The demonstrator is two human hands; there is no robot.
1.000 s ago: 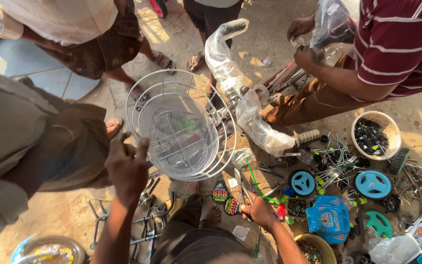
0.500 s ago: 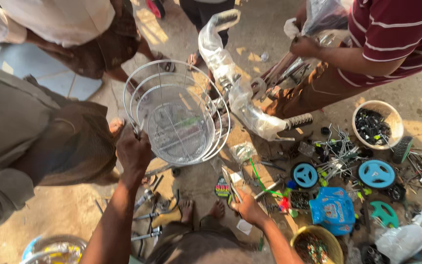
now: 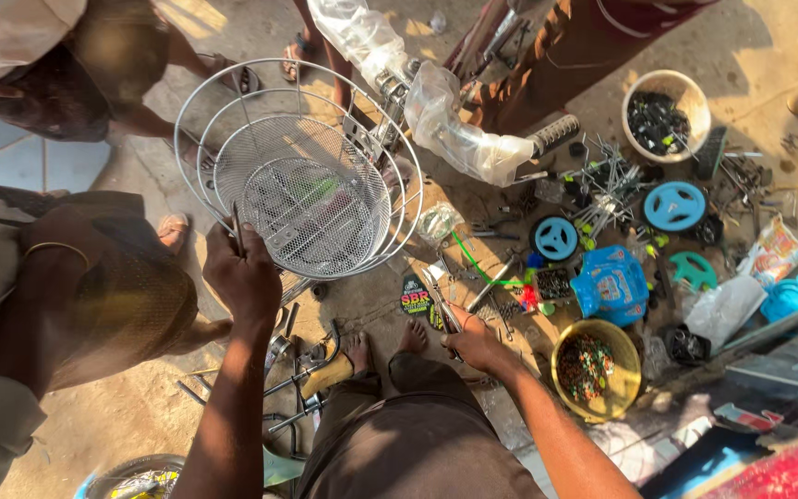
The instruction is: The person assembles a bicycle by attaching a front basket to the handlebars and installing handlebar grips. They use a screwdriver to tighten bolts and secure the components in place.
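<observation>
Wire basket (image 3: pixel 311 185) in left hand (image 3: pixel 242 273), yellow bowl (image 3: pixel 616 388) nearby, blue wheels (image 3: pixel 674 205) beyond

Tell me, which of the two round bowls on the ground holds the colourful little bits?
The yellow bowl, nearest the right hand, is filled with mixed colourful small pieces. The white bowl, farther off at the top, holds only dark pieces.

The left hand (image 3: pixel 244 273) grips the near rim of a wire mesh basket (image 3: pixel 302 176). Right of the basket, the right hand (image 3: pixel 475 340) closes on pliers (image 3: pixel 438 300), beside a yellow bowl (image 3: pixel 595 370).
</observation>
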